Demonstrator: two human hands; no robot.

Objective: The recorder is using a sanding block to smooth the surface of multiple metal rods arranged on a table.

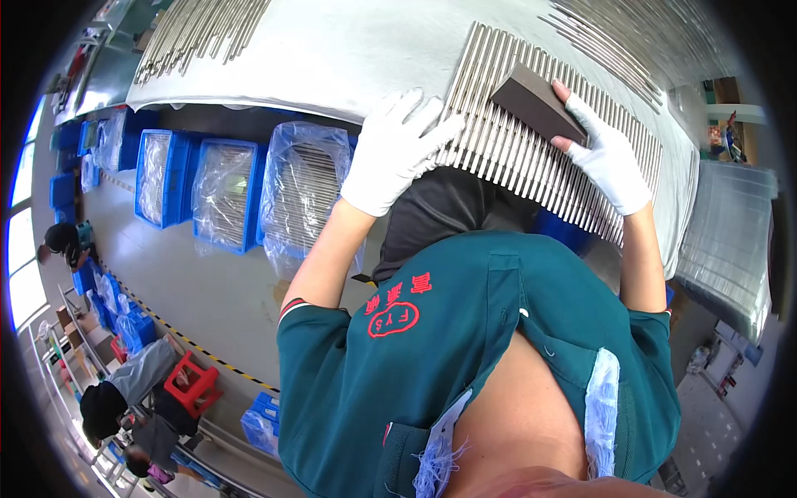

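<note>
A row of shiny metal rods (515,162) lies side by side on the pale-covered table in front of me. My right hand (610,158), in a white glove with bare fingertips showing, grips a dark grey-brown rectangular block (535,104) that rests on top of the rods. The block looks like a sanding block. At the left end of the row, my white-gloved left hand (398,149) has its fingers stretched out, their tips against the outermost rods. It holds nothing.
More rods (199,37) lie in a bunch at the table's far left, and others (606,50) at the far right. Blue crates (224,195) with plastic-wrapped rods stand on the floor to my left. Beyond them are a red stool (193,383) and people. Clear plastic sheeting (726,241) stands at right.
</note>
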